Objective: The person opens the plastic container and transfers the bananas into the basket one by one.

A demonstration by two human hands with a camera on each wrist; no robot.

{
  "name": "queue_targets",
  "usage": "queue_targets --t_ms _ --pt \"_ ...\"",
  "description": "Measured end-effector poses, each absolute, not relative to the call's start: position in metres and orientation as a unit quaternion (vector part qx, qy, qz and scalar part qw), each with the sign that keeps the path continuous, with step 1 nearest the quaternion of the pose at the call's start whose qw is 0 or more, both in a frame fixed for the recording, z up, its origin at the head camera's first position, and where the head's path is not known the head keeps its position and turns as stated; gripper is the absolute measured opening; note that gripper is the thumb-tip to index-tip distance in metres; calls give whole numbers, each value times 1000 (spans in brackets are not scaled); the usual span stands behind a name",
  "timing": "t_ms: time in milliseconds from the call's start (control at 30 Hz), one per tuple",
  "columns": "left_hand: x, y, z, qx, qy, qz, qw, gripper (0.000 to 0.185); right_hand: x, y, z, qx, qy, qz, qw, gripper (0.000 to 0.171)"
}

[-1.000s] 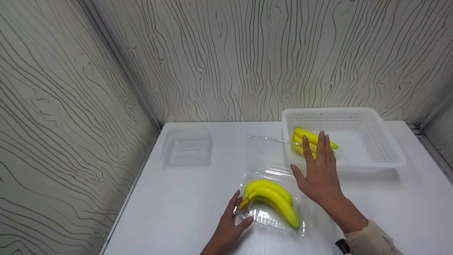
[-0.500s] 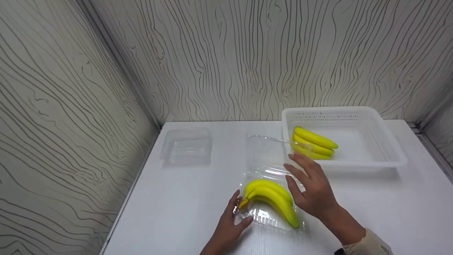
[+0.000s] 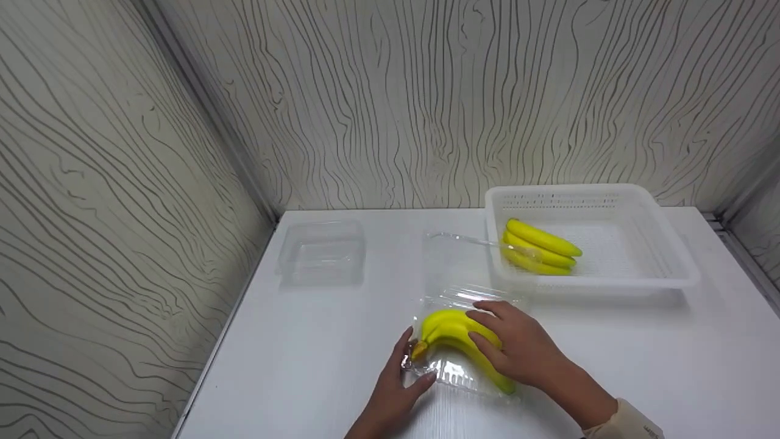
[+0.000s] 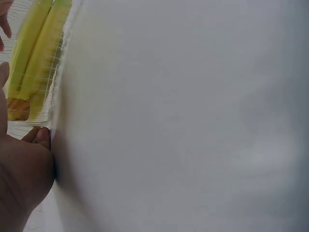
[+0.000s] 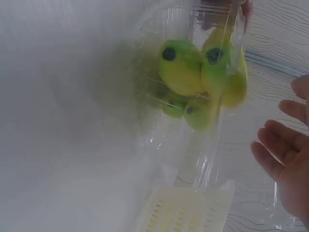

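Spanning the corner, white table (image 3: pixel 317 341), wavy-line patterned walls (image 3: pixel 426 103)

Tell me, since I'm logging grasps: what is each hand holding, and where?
Left hand pinches the clear container at its near-left corner; right hand rests on the bananas, grip unclear.

Head view: looks from up high, forward and down onto the white table (image 3: pixel 317 341), with both hands low in the middle. Left wrist view: sits very near the table top, faces along it, with the banana bunch (image 4: pixel 34 58) at the left edge. Right wrist view: also very close, faces the tips of the same bananas through the clear box (image 5: pixel 203 121). Shared by all three: bananas and box.
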State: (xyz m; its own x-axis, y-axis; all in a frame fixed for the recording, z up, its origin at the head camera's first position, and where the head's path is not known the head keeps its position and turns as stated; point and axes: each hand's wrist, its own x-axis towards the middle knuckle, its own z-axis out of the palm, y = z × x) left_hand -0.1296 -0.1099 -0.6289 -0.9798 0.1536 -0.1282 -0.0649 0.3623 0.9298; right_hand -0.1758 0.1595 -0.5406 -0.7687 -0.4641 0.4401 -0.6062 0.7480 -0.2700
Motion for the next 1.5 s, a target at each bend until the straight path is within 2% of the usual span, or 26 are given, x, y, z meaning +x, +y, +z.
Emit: queue_targets --t_ms 300,633,767,1000,1233,1500 --pt "-132 -108 -628 11 826 554 107 91 -176 155 -549 222 -952 212 19 47" --pt "-129 -109 -627 -11 823 553 130 93 -176 147 -554 180 -955 222 -80 71" --pt "-129 -110 -628 -4 822 555 128 92 -176 146 -558 169 -956 227 -81 71" --pt "-131 -110 -629 -2 827 548 123 92 -175 146 -570 168 -957 232 -45 71" --pt "-133 -110 -630 4 828 548 116 92 -175 145 -576 141 -959 240 -52 73" --pt "-132 -112 -630 31 830 547 100 90 -174 146 -580 139 -959 245 -29 72"
